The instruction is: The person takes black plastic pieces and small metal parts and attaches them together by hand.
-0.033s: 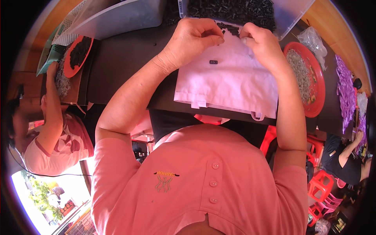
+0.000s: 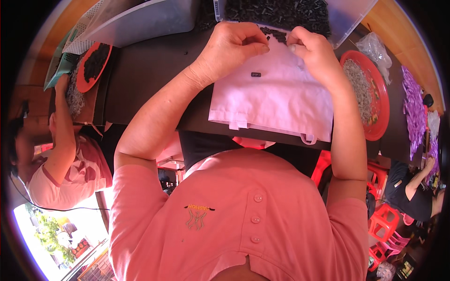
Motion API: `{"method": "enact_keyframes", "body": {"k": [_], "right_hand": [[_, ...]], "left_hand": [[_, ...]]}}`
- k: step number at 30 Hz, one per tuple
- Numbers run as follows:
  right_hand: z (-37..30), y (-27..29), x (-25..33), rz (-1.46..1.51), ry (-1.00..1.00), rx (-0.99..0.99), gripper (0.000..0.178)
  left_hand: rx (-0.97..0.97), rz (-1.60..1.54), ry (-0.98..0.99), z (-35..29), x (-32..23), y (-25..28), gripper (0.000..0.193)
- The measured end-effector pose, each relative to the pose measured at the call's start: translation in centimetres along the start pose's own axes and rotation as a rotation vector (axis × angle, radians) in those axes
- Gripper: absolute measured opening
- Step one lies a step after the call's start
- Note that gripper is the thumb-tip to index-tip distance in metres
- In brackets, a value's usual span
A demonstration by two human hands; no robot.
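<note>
Over the far part of a pale pink cloth [image 2: 272,100], both hands are raised with fingers bent. My left hand [image 2: 233,46] has its thumb and index finger pressed together; what they pinch, if anything, is too small to name. Close by on the right, my right hand [image 2: 316,55] is closed in a similar pinch, its fingertips partly hidden. Between the hands, small black pieces [image 2: 276,34] lie at the cloth's far edge. A single small black oblong piece [image 2: 256,75] rests on the cloth nearer to me.
Beyond my hands stands a clear bin [image 2: 349,23] heaped with small black pieces. Another translucent bin [image 2: 154,23] is at far left. A red tray [image 2: 383,105] of small greyish pieces sits to the right, near a plastic bag [image 2: 375,51]. Co-workers sit at both sides.
</note>
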State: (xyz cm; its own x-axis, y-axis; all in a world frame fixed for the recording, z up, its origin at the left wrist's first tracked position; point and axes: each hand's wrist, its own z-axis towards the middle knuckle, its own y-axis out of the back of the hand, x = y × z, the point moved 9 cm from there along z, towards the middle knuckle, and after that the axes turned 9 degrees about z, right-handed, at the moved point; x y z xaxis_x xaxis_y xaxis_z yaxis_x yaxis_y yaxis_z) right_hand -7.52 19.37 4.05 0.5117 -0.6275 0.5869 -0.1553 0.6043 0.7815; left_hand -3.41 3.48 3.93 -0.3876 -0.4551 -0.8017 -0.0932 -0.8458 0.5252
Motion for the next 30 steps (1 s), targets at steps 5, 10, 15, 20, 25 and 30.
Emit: {"method": "enact_keyframes", "body": {"k": [5, 10, 15, 20, 25, 30], "right_hand": [[0.5, -0.1, 0.2, 0.053, 0.122, -0.051, 0.015], [-0.5, -0.3, 2.2, -0.069, 0.176, -0.015, 0.012], [-0.8, -2.1, 2.9, -0.222, 0.274, 0.035, 0.011], [-0.7, -1.1, 3.1, -0.117, 0.266, -0.054, 0.015], [-0.6, -0.7, 2.7, 0.417, 0.134, 0.112, 0.012], [-0.5, -1.0, 2.7, 0.669, 0.089, 0.165, 0.013]], "left_hand": [[-0.050, 0.076, -0.112, 0.0, -1.6, 0.2, 0.009], [-0.024, 0.088, -0.043, 0.1, -0.7, 0.3, 0.010], [-0.033, 0.075, -0.038, 0.2, -0.2, 0.1, 0.010], [-0.036, 0.072, -0.104, 0.1, -0.6, -0.1, 0.012], [-0.109, 0.139, -0.194, -0.3, -2.7, 0.3, 0.015], [-0.140, 0.162, -0.320, -0.6, -3.5, 0.4, 0.013]]}}
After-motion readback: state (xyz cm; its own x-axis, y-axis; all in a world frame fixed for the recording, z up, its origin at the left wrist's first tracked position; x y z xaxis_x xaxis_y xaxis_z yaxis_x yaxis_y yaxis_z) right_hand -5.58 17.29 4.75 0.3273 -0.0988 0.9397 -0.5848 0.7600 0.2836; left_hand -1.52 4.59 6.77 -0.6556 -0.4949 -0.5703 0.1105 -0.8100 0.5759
